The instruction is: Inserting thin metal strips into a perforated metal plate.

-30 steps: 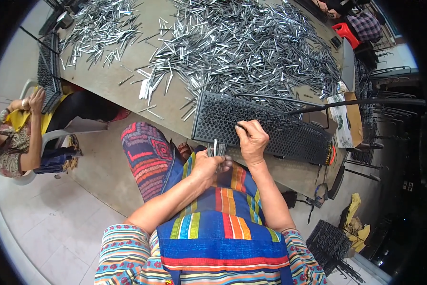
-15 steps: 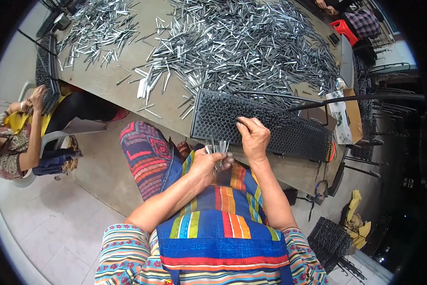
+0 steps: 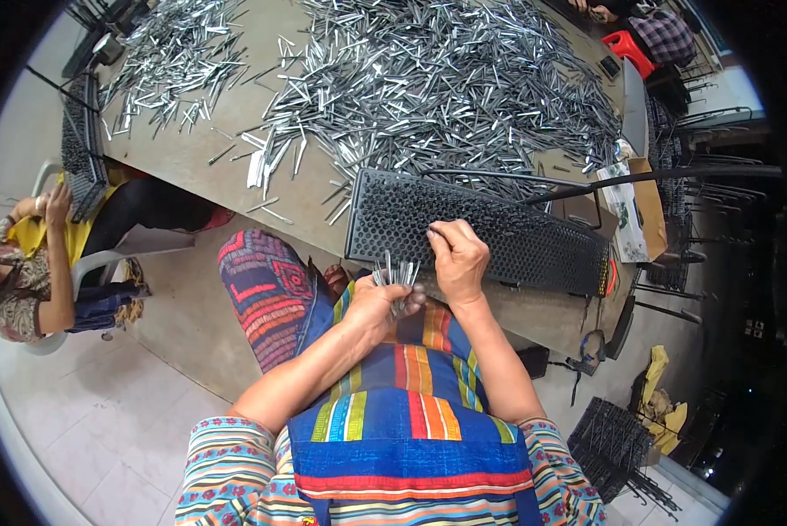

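- A long, black, rectangular tray dotted with rows of small holes, seemingly plastic (image 3: 378, 210), is set along the near edge of the beige, flat-topped desk (image 3: 187, 158), at about 2 o'clock from the left hand (image 3: 378, 305).
- Only partial progress can be judged: round holes look open toward the tray's 9 o'clock end, while a rougher, darker texture is seen past the middle; whether those holes are filled cannot be told.
- Plenty is left loose: a broad heap of thin, grey, shiny strips (image 3: 437, 96) is spread over the desk at 12 o'clock.
- The tray's long axis is laid from between 9 and 10 o'clock to between 3 and 4.
- By the left hand's grip, a fanned bunch of slim, silvery strips (image 3: 398, 272) is grasped, ends pointed roughly toward 12 o'clock.
- The right hand (image 3: 459, 261) is held over the tray's near side, thumb and forefinger pinched together; whether a strip is held between them cannot be told.
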Available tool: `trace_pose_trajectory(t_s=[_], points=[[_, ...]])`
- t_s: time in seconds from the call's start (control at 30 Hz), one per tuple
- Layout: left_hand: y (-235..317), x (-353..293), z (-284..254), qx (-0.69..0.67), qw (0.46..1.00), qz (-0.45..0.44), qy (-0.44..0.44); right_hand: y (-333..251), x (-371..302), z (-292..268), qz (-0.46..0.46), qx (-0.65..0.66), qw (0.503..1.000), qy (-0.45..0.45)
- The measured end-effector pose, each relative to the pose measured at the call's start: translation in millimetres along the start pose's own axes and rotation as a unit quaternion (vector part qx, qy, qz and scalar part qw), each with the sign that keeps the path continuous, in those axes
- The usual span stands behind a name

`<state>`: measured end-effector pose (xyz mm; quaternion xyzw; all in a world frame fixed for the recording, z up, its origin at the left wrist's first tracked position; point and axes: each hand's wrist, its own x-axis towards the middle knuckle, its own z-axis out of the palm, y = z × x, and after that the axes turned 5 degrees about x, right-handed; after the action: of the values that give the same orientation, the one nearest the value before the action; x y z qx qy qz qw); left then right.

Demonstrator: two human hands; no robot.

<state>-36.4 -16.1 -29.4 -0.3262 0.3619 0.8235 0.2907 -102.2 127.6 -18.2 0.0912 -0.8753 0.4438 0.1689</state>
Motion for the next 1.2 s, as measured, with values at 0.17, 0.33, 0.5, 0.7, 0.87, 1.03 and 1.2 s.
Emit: trace_pose_trajectory(t_s=[0.17, 0.33, 0.5, 0.7, 0.87, 1.03, 1.2], points=[[1.6, 1.2, -3.2, 0.009, 1.000, -0.007, -0.006, 1.2, -1.0, -7.3, 0.026, 0.021, 0.999, 0.001], [4.7, -0.1, -1.0, 0.014, 1.000, -0.010, -0.012, 6.4, -6.8, -6.0, -0.028, -0.005, 1.000, -0.003], [8.0, -1.6, 3.6, 0.011, 1.000, -0.005, -0.018, -9.5, -9.5, -15.3, 0.066, 0.003, 0.998, -0.017], [10.0, -7.2, 13.8, 0.061, 0.997, 0.008, -0.045, 5.4, -44.1, -23.4, 0.367, 0.341, 0.852, -0.155], [4.9, -10.8, 18.0, 0.078, 0.996, 0.006, -0.049, 5.2, -45.1, -28.0, 0.414, 0.435, 0.786, -0.149], [-0.4, -4.0, 14.8, 0.085, 0.995, 0.045, -0.018, 3.9, -44.5, -28.1, 0.345, 0.427, 0.836, -0.006], [-1.9, -3.3, 15.3, 0.076, 0.997, 0.021, 0.023, 17.7, -18.2, -21.8, 0.198, 0.309, 0.927, 0.076]])
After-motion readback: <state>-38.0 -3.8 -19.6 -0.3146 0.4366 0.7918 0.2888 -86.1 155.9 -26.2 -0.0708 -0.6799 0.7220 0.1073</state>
